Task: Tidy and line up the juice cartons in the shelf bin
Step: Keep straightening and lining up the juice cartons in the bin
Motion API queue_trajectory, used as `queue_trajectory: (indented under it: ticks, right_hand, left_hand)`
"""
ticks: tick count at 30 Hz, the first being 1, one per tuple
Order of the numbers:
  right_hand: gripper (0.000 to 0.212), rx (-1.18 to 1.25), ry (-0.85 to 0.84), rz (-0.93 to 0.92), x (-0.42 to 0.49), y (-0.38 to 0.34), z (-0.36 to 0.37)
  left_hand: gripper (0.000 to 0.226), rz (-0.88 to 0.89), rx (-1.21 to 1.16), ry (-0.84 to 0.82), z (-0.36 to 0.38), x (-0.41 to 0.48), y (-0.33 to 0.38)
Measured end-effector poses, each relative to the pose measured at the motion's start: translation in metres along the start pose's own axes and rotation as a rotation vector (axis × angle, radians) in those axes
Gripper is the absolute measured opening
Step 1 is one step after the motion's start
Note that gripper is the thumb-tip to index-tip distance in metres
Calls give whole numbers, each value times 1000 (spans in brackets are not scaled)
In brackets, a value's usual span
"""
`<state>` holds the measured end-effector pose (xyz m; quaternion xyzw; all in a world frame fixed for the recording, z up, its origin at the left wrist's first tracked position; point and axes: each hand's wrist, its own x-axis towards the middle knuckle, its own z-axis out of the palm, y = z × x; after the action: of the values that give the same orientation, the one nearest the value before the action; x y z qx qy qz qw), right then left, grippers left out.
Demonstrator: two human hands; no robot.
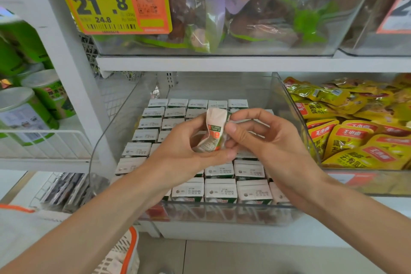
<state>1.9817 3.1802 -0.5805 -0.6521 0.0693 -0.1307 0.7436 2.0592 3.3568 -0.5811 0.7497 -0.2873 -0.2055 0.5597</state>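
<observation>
Juice carton (214, 132), dented, gripped in left hand (182, 151) and pinched by right hand (269, 140).

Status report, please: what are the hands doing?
Left hand and right hand hold crumpled white-and-orange juice carton above clear plastic bin. White-topped cartons stand in rows. Nothing seen blocking.

Both the left hand (189, 147) and the right hand (266, 140) are bare. At the grip, the right thumb's nail looks short. Knuckle creases mark the fingers just behind the grip. Further back from it, the left forearm (111, 211) and the right forearm (355, 213) are slender and uncovered to the frame's edge.
</observation>
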Motion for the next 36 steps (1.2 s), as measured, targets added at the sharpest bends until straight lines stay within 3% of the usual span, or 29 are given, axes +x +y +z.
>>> queue_trajectory:
  ticks: [4,6,9,14,20,24,28,32,36]
  right_hand:
    - [57,-81,-46,31,-1,-2,-3]
    - [67,-150,-78,16,-1,0,-1]
    - [66,-237,-47,-103,0,0,-1]
    - [65,-412,-41,-331,2,1,-8]
    - [65,-494,-39,-429,2,3,-9]
    - [66,-440,-46,-349,1,3,-5]
    - [58,-195,-12,-89,3,1,-5]
    - [46,-46,-3,85,7,2,-5]
    - [53,-68,68,156,12,3,-6]
  left_hand:
    - [86,49,30,32,0,1,0]
    - [93,101,95,43,4,1,0]
    - [99,174,182,52,8,3,0]
    - [100,279,373,86,6,3,-4]
    - [87,318,398,177,-1,9,-12]
    - [86,289,400,194,-5,10,-16]
    - [85,236,297,186,-7,8,-19]
    - [64,210,243,193,-7,7,-18]
    - [40,225,190,159,-5,7,-17]
